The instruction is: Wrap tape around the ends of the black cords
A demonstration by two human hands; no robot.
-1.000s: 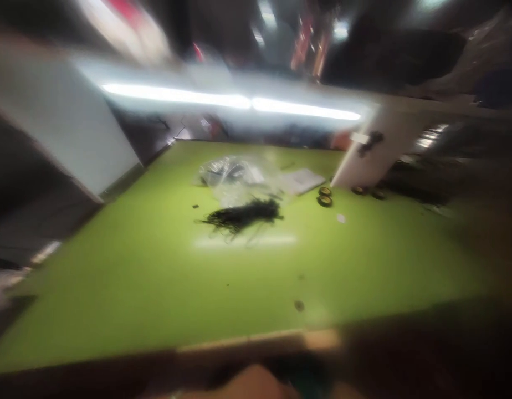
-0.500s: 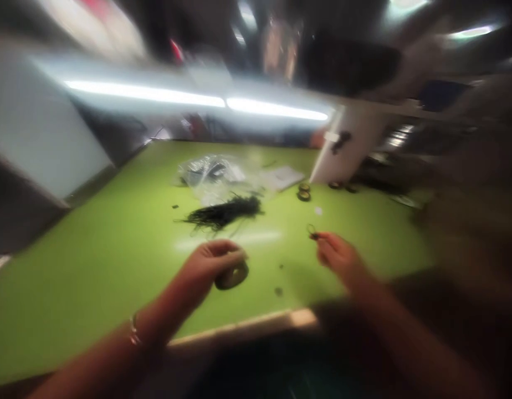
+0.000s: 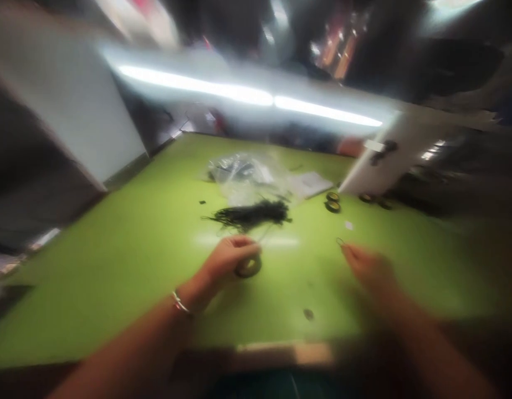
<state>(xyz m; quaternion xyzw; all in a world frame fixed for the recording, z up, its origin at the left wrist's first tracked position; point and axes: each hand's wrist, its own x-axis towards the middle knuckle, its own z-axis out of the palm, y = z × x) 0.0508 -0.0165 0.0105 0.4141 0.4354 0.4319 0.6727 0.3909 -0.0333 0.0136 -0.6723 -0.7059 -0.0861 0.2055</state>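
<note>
My left hand [image 3: 229,257] pinches a dark roll of tape [image 3: 242,271] above the green tabletop, thumb and fingers closed on its upper edge. Off to the right, my right hand [image 3: 372,269] has its fingertips closed on a thin dark wire loop [image 3: 339,242], which sticks out past them. The rest of that piece is hidden by the fingers, and motion blurs the hand. Just beyond my left hand lies a bundle of black wires [image 3: 251,215], its thin ends pointing left.
A clear plastic bag [image 3: 239,174] and white papers [image 3: 312,183] lie behind the bundle. More tape rolls [image 3: 333,206] sit by a white upright panel [image 3: 366,160]. Small scraps dot the green table [image 3: 135,266]. A lit tube lamp [image 3: 198,86] spans the back.
The view has swung left, so the scene sits farther right. Both hands keep their holds. The dark part at my right fingertips is now covered, and only the loop shows.
</note>
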